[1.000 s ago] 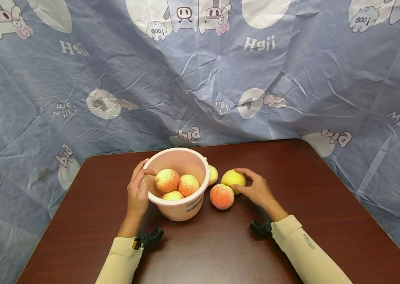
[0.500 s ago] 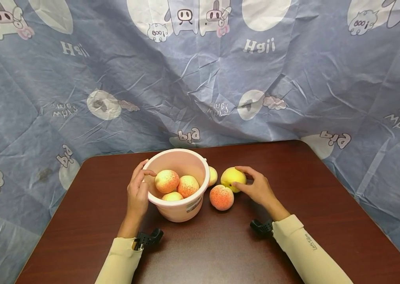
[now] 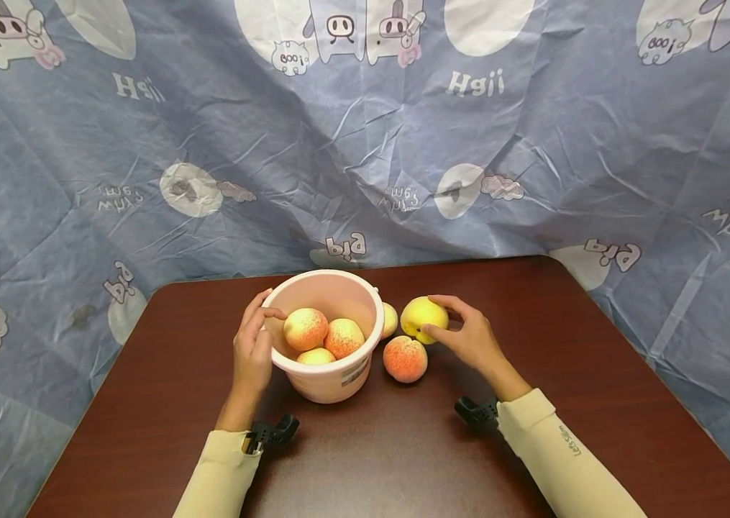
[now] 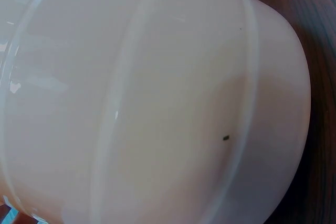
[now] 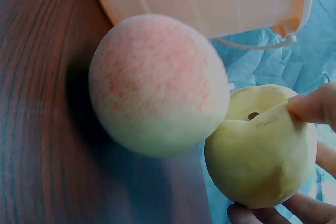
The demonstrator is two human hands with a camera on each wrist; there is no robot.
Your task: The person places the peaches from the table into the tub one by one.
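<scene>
A pale pink bucket (image 3: pixel 329 385) stands on the table, tilted toward me, with several red-speckled yellow peaches (image 3: pixel 305 329) inside. My left hand (image 3: pixel 252 356) grips its left rim, one finger reaching over the edge near the top peach. In the left wrist view the bucket wall (image 4: pixel 173 98) fills the picture and the hand's grip is mostly hidden. My right hand (image 3: pixel 475 342) holds a yellow peach (image 3: pixel 423 320) between thumb and fingers; the right wrist view shows the held peach (image 5: pixel 262 161) with its stem hollow visible. A redder peach (image 3: pixel 405 359) sits just in front of it.
Another yellow peach (image 3: pixel 389 321) lies against the bucket's right side, partly hidden by it. The dark red-brown table (image 3: pixel 565 360) reaches back to a blue patterned cloth (image 3: pixel 261 180) hanging behind its far edge.
My right hand has raised the yellow peach a little, up and slightly away from the redder one. The left hand and the bucket stay where they were.
</scene>
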